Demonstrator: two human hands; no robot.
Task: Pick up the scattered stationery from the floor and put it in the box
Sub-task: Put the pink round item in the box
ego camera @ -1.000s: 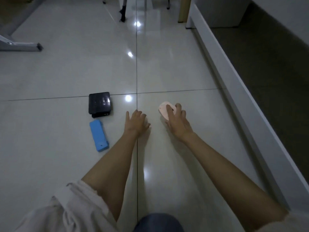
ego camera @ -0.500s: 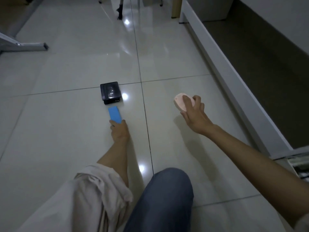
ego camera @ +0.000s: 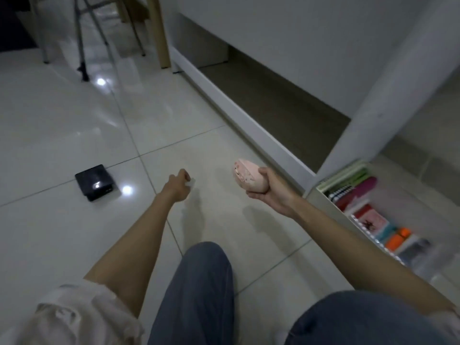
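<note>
Right hand point(ego camera: 267, 192) clamped round pink mouse point(ego camera: 249, 179), lifted off floor, likely for carry to clear box point(ego camera: 383, 220) near right, part-filled with stationery. Left hand point(ego camera: 179, 184) curled; small pale thing at fingers, grip unclear. Black case point(ego camera: 95, 182) left on floor tiles point(ego camera: 62, 135).
</note>
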